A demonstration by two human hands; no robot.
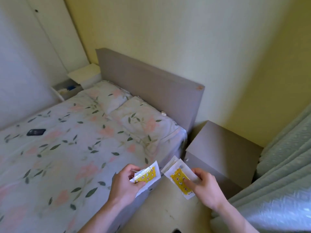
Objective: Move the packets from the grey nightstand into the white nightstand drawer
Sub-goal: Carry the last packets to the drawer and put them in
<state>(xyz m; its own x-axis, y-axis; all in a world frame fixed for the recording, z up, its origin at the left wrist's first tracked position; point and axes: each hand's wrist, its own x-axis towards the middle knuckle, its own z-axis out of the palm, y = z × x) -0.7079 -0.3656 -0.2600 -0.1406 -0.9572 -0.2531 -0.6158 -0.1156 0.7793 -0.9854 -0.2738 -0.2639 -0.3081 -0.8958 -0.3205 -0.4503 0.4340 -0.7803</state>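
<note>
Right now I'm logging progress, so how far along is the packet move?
Done: the grey nightstand top shows no packets. In hand: the left hand grips a yellow-and-white packet, and the right hand grips more packets. Left: carrying them past the bed to the white nightstand, whose drawer stands open.

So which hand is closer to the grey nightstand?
Right. The right hand holds a packet just in front of the grey nightstand; the left hand is farther, by the bed.
</note>
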